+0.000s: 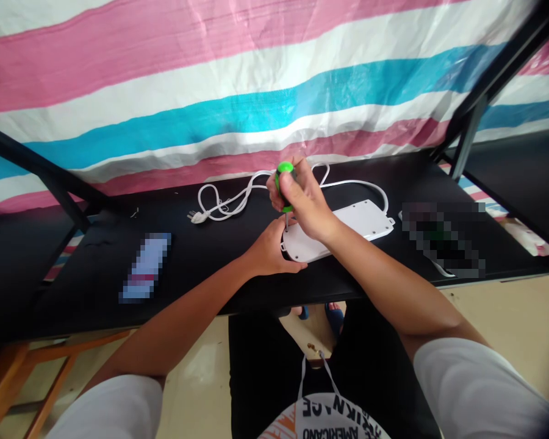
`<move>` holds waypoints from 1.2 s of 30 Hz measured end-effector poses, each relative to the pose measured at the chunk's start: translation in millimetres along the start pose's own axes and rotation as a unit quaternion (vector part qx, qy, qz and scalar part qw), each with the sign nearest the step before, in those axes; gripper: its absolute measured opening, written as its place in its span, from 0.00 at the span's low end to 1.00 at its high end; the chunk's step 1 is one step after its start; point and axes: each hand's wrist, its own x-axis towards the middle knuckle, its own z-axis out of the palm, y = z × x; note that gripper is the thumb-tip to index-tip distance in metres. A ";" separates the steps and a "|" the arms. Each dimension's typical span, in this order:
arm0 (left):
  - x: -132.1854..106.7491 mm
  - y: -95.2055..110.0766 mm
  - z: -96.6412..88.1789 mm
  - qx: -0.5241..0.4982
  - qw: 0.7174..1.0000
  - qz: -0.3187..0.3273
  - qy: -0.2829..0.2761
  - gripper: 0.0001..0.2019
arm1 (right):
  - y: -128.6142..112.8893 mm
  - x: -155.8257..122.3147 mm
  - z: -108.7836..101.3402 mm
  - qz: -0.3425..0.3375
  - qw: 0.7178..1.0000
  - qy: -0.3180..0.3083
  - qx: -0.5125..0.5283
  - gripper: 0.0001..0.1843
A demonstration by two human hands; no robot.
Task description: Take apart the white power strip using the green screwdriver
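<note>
Two hands are at work on a white power strip (357, 219), which lies on the black counter (201, 262) in front of the person, with a flat face and small screw holes upward. If this strip is the centre of a clock, the left hand (269, 247) is at nine o'clock and grips the rounded end, its thumb along the near edge. The right hand (307, 201) is closed around the green and black handle of a screwdriver (284, 167), which stands almost upright; its thin shaft goes down to the nine o'clock end of the strip. Whether the tip sits inside a screw hole, I cannot tell. From the two o'clock end, a white cable (363, 183) leaves the strip and runs in loops behind the hands to a plug (198, 217), which rests at about nine o'clock. Farther out, between eight and nine, lies a blurred blue object (146, 268); at three o'clock, a blurred dark object (443, 241). At twelve o'clock hangs a striped sheet (256, 119) in pink, white and blue.
</note>
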 end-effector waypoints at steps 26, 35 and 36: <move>5.6 -14.0 -6.3 -0.002 1.000 0.009 -0.016 0.58 | -1.8 4.5 -8.4 -0.012 0.999 -0.031 0.020 0.22; 7.6 -18.0 -14.7 -0.006 0.999 0.028 -0.028 0.59 | -9.6 7.0 -11.1 -0.002 0.994 -0.032 -0.104 0.26; 8.0 -19.8 -15.1 -0.008 0.999 0.030 -0.030 0.59 | -8.5 7.7 -12.6 0.001 0.994 -0.032 -0.102 0.27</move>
